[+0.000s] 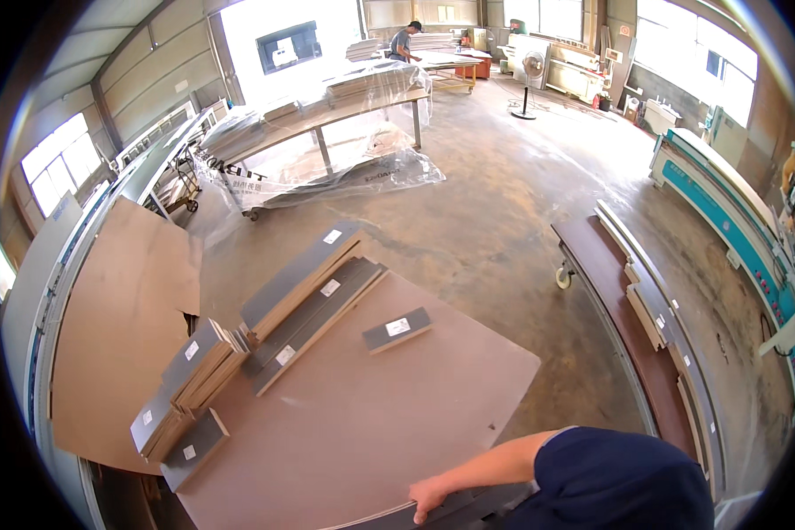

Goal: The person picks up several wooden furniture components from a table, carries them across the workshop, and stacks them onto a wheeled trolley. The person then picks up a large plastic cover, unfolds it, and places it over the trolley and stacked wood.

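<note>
My one visible hand (427, 500), whichever side it is, grips the near edge of the big smooth brown board (362, 424) lying flat on the surface, its long axis running away right, grey planks (314, 305) stacked beyond

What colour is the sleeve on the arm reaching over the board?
Dark navy blue sleeve, seen best in the head view.

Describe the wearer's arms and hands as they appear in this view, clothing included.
Only one arm shows, coming in from the lower right edge. It wears a short dark navy sleeve; the forearm below it is bare. The hand has no glove, and no watch or ring is visible. The other arm is out of view.
</note>
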`<action>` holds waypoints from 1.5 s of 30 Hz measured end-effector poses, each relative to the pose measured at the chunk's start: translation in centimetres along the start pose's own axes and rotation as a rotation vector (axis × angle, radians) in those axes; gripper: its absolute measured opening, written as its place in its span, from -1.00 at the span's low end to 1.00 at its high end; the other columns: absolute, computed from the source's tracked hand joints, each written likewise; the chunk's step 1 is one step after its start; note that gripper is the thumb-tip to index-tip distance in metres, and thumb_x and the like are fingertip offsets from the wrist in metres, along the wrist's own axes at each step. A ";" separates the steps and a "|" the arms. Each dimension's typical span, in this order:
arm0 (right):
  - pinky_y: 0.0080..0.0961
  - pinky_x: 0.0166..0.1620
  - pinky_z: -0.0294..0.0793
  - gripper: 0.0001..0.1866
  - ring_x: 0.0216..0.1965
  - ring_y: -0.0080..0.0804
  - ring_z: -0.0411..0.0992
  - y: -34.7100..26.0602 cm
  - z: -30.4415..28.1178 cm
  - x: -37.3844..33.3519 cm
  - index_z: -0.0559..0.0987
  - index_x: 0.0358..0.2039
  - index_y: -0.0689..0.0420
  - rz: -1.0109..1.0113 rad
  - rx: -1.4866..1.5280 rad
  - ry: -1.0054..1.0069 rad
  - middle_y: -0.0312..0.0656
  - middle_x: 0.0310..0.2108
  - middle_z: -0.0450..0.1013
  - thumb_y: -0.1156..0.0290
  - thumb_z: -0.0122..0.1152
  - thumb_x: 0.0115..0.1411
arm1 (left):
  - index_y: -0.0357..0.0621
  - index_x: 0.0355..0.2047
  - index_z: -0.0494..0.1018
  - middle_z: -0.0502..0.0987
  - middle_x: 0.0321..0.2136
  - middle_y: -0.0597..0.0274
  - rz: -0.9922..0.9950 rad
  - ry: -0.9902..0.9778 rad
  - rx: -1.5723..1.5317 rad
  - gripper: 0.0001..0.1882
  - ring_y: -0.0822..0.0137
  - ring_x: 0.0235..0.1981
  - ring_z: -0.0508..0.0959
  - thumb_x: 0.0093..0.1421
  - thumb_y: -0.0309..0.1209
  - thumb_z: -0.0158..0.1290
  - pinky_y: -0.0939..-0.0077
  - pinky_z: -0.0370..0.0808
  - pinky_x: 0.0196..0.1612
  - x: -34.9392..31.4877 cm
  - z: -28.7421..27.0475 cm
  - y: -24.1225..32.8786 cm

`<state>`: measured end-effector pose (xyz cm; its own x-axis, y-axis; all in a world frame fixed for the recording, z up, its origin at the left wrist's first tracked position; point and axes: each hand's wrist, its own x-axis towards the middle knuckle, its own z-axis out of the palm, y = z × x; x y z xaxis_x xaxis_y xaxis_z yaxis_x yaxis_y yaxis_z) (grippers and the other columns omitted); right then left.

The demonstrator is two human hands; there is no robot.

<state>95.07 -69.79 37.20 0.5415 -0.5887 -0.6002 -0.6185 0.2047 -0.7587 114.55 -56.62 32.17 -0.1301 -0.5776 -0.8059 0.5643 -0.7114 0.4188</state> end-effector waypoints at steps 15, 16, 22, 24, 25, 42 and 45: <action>-0.31 -0.02 0.31 -0.13 -0.06 -0.24 0.34 9.1 12.8 -7.4 0.29 0.05 0.34 -0.074 0.805 -0.200 0.00 -0.08 0.36 -0.05 0.30 -0.13 | -0.16 0.13 0.16 0.26 0.06 0.04 0.222 -0.093 -0.196 -0.19 0.07 0.09 0.26 0.03 0.18 -0.05 0.08 0.22 0.12 -7.5 1.1 -8.0; -0.31 -0.02 0.31 -0.13 -0.05 -0.23 0.34 8.8 13.8 -9.0 0.29 0.05 0.34 -0.061 0.881 -0.211 0.02 -0.07 0.36 -0.04 0.31 -0.13 | -0.15 0.15 0.13 0.24 0.08 0.04 0.253 -0.074 -0.117 -0.10 0.05 0.10 0.24 -0.02 0.27 -0.05 0.07 0.20 0.14 -7.9 0.1 -8.9; -0.34 -0.01 0.31 -0.17 -0.04 -0.25 0.33 12.5 24.6 -16.7 0.30 0.04 0.34 -0.043 0.868 -0.038 0.01 -0.07 0.35 -0.01 0.30 -0.12 | -0.15 0.19 0.06 0.16 0.14 0.09 0.241 -0.439 0.019 0.03 0.05 0.13 0.20 -0.07 0.41 -0.13 0.07 0.14 0.17 -12.0 -7.7 -13.3; -0.38 -0.12 0.36 -0.24 -0.14 -0.27 0.39 12.7 28.6 -18.7 0.39 -0.07 0.35 -0.067 1.075 0.090 -0.01 -0.17 0.40 0.00 0.33 -0.14 | -0.15 0.19 0.05 0.14 0.15 0.10 0.254 -0.390 0.013 0.03 0.05 0.14 0.19 -0.06 0.42 -0.16 0.05 0.13 0.17 -12.0 -9.6 -12.7; -0.39 -0.12 0.36 -0.24 -0.15 -0.26 0.39 13.1 29.7 -19.6 0.40 -0.08 0.34 -0.053 1.074 0.083 -0.02 -0.20 0.41 0.00 0.34 -0.16 | -0.16 0.20 0.04 0.12 0.17 0.10 0.288 -0.334 0.002 0.03 0.04 0.15 0.18 -0.05 0.43 -0.20 0.03 0.12 0.18 -11.8 -10.6 -12.0; -0.40 -0.01 0.29 -0.20 -0.05 -0.27 0.33 22.6 43.5 -45.0 0.31 -0.01 0.35 -0.103 0.993 0.499 0.02 -0.11 0.38 0.10 0.36 -0.18 | -0.07 0.16 0.12 0.18 0.11 0.13 0.251 -0.374 0.303 -0.17 0.06 0.10 0.23 0.04 0.26 -0.23 0.05 0.24 0.08 -20.3 0.0 -28.9; -0.40 -0.01 0.29 -0.19 -0.05 -0.28 0.32 26.1 46.8 -51.5 0.31 -0.01 0.35 -0.126 1.010 0.622 0.02 -0.11 0.38 0.10 0.36 -0.21 | -0.06 0.16 0.12 0.20 0.10 0.12 0.288 -0.346 0.410 -0.16 0.05 0.09 0.25 0.02 0.27 -0.23 0.04 0.27 0.06 -22.1 3.8 -36.7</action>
<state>77.63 2.47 36.47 0.0250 -0.8698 -0.4928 0.2984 0.4770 -0.8267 93.60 -19.20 36.22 -0.3152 -0.8175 -0.4820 0.2652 -0.5635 0.7824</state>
